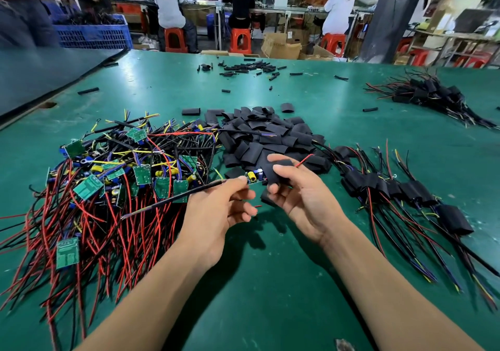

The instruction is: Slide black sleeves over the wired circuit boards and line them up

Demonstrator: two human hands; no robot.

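Note:
My left hand (pixel 216 215) pinches the end of a small circuit board (pixel 254 177) with yellow and blue parts, its black cable trailing down to the left. My right hand (pixel 295 188) grips a black sleeve (pixel 278 172) that covers the board's right end; a red wire pokes out of the sleeve's far side. Behind my hands lies a heap of loose black sleeves (pixel 267 139). A tangle of bare green boards with red and black wires (pixel 113 183) fills the left. Sleeved boards (pixel 400 191) lie in a row at the right.
The green table (pixel 270 283) stretches around my arms. Thin black tube pieces (pixel 249 68) are scattered at the back, and another bundle of sleeved boards (pixel 424 93) lies far right. People sit on red stools beyond the table; a blue crate (pixel 92 35) stands back left.

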